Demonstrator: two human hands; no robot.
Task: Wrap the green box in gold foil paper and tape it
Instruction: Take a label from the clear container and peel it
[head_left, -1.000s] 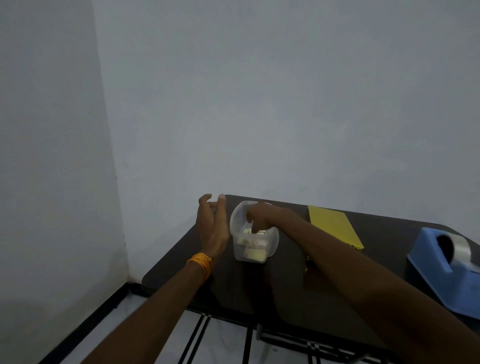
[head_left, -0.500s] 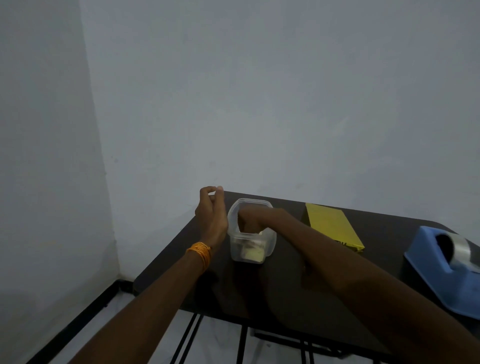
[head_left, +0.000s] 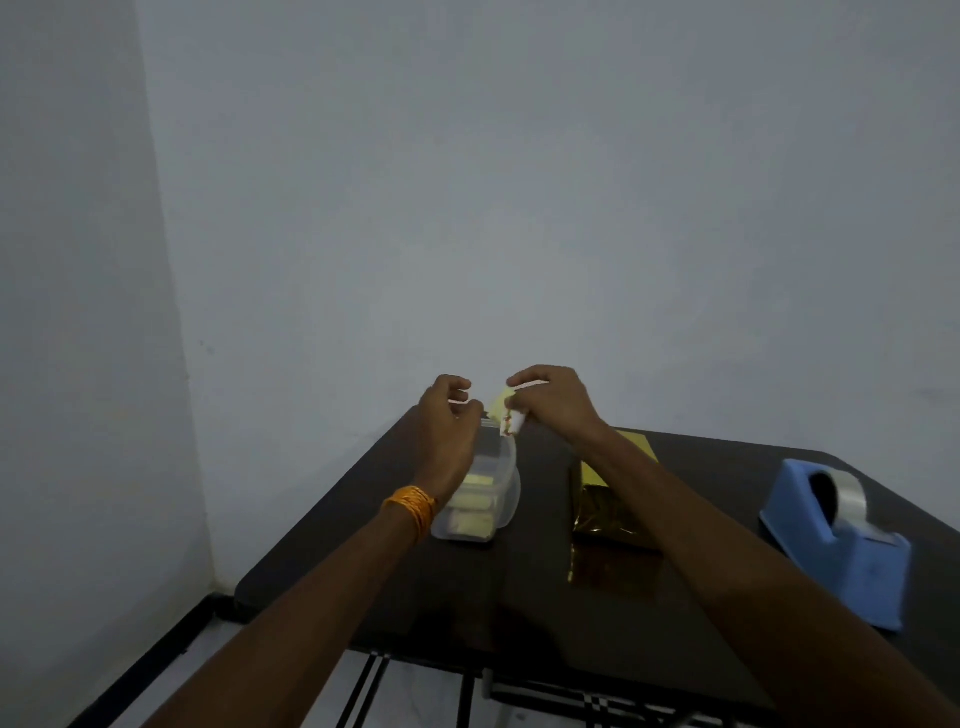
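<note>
Head view: right hand (head_left: 553, 402) pinches the green box (head_left: 500, 409) mid-frame; left hand (head_left: 448, 434) curls just beside it, its grip unclear.

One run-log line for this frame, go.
right hand: pinches green box above clear container | left hand: curled beside box, contact unclear | gold foil: on table | tape dispenser: idle

cam: head-worn, 1 view, wide-angle | faces fwd & a bit down | wall (head_left: 519, 208) fills upper frame | table (head_left: 545, 613) near, lower centre-right, seen from above its near edge
</note>
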